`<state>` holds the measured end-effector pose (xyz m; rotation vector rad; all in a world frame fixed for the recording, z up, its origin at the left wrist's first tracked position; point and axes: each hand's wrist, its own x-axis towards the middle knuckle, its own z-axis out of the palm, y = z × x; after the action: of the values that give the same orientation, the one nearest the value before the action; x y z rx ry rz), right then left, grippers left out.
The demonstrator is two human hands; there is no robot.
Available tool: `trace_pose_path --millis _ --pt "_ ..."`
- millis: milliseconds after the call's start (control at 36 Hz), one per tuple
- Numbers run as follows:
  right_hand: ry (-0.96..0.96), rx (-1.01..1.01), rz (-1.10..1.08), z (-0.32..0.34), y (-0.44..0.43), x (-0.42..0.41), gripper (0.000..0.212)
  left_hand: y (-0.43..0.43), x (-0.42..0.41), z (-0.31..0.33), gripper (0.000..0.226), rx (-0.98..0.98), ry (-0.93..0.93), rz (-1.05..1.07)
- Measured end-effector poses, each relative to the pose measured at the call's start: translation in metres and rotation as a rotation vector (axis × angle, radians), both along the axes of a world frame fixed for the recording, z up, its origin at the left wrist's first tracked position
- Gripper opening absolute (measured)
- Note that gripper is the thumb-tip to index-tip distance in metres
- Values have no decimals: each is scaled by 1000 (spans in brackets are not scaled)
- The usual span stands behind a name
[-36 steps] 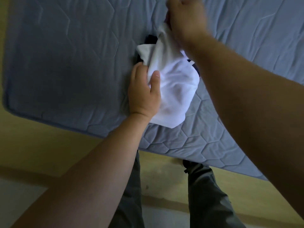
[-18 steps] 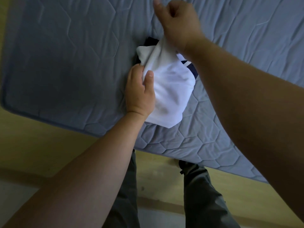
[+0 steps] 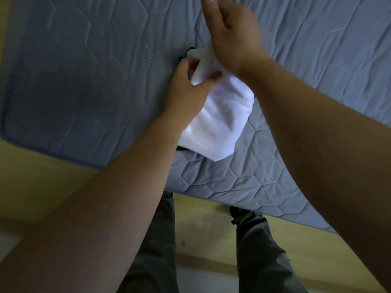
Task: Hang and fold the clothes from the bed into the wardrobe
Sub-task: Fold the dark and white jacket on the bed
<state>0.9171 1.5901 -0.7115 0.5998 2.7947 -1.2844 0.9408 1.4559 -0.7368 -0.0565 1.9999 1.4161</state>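
Note:
A bunched white garment [image 3: 220,121] lies on the grey-blue quilted mattress [image 3: 84,70] near its front edge. Slivers of a dark garment [image 3: 182,148] peek out from beneath it. My left hand [image 3: 188,89] grips the white cloth's left upper part, thumb on top and fingers curled under. My right hand [image 3: 232,37] is above it, fingers curled round the garment's upper end, with one finger pointing up. The cloth's upper end is hidden behind my right hand.
The mattress lies on a yellowish wooden platform [image 3: 31,176] that runs along its left and front edges. My legs in dark trousers [image 3: 260,250] stand at the bed's front edge.
My right hand has come nearer and lower over the garment. My left hand has shifted its hold, thumb now spread over the cloth. The dark striped piece beside the white cloth is now covered.

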Motion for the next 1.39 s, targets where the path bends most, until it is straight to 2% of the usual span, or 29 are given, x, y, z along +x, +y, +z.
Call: trace_pose_path --millis 83,167,222,278,333,361,417,472,528,639,694,750,861,917,1028,1083,1167,1278,1389 --pt "2 -29 53 2 4 -2 45 -4 -15 1 39 109 -172 -96" --pt "4 -14 83 0 3 -11 43 -11 -16 2 39 257 -379 65" --pt "-19 21 110 -6 -1 -18 42 -16 -10 -1 36 127 -267 84" --pt "-67 91 125 -10 -9 -21 37 -22 2 -8 29 -101 -39 80" --pt "-105 243 103 -12 -15 -18 30 -26 17 -11 36 -235 146 147" --pt "-94 322 54 -12 -17 -14 35 -27 25 -14 44 -294 208 199" --pt "-11 406 -137 -11 -18 1 41 -27 38 -21 67 -485 263 265" --pt "80 404 -345 -13 -17 24 36 -28 44 -27 89 -645 143 267" --pt "35 336 -559 -22 -18 53 32 -31 43 -34 95 -684 16 179" --pt "-335 50 -909 -49 -23 99 45 -31 30 -39 93 -594 -1 -29" --pt "-445 -204 -956 -65 -28 114 58 -31 27 -41 92 -537 18 -105" --pt "-515 -379 -975 -75 -34 120 71 -33 25 -41 100 -474 -4 -168" --pt "-628 -424 -915 -67 -29 114 81 -38 19 -31 119 -392 -122 -243" --pt "-679 -449 -891 -48 -23 108 83 -39 14 -17 114 -382 -196 -226" --pt "-748 -417 -822 14 -19 105 90 -44 4 27 58 -226 -503 -128" --pt "-768 -479 -830 56 -21 103 93 -48 0 66 51 -177 -558 -104" --pt "-758 -634 -833 130 -29 99 93 -58 -5 134 49 -122 -525 -85" --pt "-633 -759 -755 229 -45 94 86 -78 -17 231 47 -66 -444 -73" --pt "-502 -698 -690 317 -59 75 82 -96 -34 324 46 -15 -331 -35"
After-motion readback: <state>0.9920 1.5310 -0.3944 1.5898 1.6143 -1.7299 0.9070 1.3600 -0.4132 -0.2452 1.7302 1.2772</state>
